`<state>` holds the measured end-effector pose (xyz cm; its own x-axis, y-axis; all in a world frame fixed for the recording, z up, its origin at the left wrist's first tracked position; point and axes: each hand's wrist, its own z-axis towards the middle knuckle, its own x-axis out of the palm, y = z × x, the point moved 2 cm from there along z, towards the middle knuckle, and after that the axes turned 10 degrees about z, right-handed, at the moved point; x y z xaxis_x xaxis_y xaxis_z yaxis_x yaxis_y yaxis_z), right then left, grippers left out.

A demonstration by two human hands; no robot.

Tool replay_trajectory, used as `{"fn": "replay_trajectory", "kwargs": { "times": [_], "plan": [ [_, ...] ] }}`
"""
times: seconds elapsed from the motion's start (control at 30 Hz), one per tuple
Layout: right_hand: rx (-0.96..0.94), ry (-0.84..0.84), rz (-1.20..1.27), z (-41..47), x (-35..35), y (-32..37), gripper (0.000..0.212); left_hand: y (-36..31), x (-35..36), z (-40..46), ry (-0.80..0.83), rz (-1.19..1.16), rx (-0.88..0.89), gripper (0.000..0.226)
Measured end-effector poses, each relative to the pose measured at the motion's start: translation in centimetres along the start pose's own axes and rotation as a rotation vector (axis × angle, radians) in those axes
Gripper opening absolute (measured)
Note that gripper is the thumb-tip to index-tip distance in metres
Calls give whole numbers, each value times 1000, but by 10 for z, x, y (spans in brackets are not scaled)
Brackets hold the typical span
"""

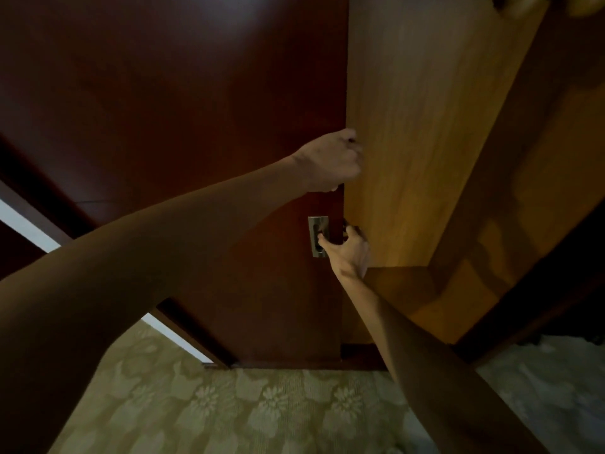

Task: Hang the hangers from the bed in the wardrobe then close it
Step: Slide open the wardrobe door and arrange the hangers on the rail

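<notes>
A dark red-brown sliding wardrobe door [183,103] fills the left and middle of the head view. To its right the wardrobe's light wooden inside [412,132] stands open. My left hand [334,162] grips the door's right edge, fingers wrapped round it. Lower down, my right hand [347,250] holds the same edge, thumb in the recessed metal handle [317,236]. A pale object, perhaps hangers [517,4], shows blurred at the top right. No bed is in view.
A green floral carpet [248,411] covers the floor below the wardrobe. A dark wooden frame [537,309] bounds the wardrobe opening on the right. A bright strip [23,224] shows at the left behind a dark wooden edge.
</notes>
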<state>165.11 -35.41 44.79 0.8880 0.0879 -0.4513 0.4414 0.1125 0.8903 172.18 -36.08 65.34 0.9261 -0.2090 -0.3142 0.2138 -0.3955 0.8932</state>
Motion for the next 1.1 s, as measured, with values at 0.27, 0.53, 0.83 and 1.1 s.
{"fn": "replay_trajectory", "kwargs": {
  "times": [0.27,0.53,0.83,1.1],
  "plan": [
    [26,6,28,0,-10,-6,74,0,-9,7,-78,-102,-53,27],
    [48,13,1,11,-30,-14,79,3,-22,23,-157,-106,-19,25],
    [39,36,-42,27,-64,-31,77,3,-48,47,-173,-107,-10,26],
    [60,77,-49,37,-99,-41,80,2,-76,72,-189,-64,19,27]
  ]
}}
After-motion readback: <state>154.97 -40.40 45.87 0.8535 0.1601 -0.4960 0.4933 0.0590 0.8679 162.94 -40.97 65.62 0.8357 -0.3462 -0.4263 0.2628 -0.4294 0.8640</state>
